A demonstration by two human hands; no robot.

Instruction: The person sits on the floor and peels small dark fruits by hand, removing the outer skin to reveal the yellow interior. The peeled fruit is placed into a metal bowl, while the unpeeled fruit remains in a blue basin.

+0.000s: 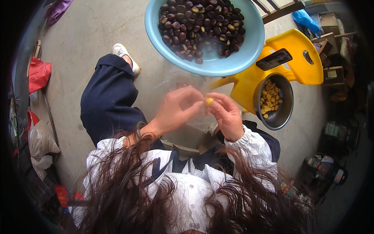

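Observation:
Between its thumb and fingers my right hand [229, 117] holds a yellow peeled chestnut [209, 101]. My left hand [179, 108] is close beside it, thumb and fingertips brought together near the nut; whether they pinch a bit of skin cannot be told. Beyond the hands is a light blue plastic basin [155, 38] with many dark brown chestnuts [201, 22], some showing yellow cut faces. To the right, a steel bowl [279, 118] holds peeled yellow chestnuts [270, 96]. Below my hands lies a clear plastic bag [198, 120], partly hidden, with what look like brown shell pieces.
A yellow plastic chair [304, 71] stands at the right under a smartphone [274, 59], with the steel bowl at its edge. Wooden boxes [334, 75] are stacked farther right. On the left are a red bag [39, 73] and a tied plastic sack [42, 140].

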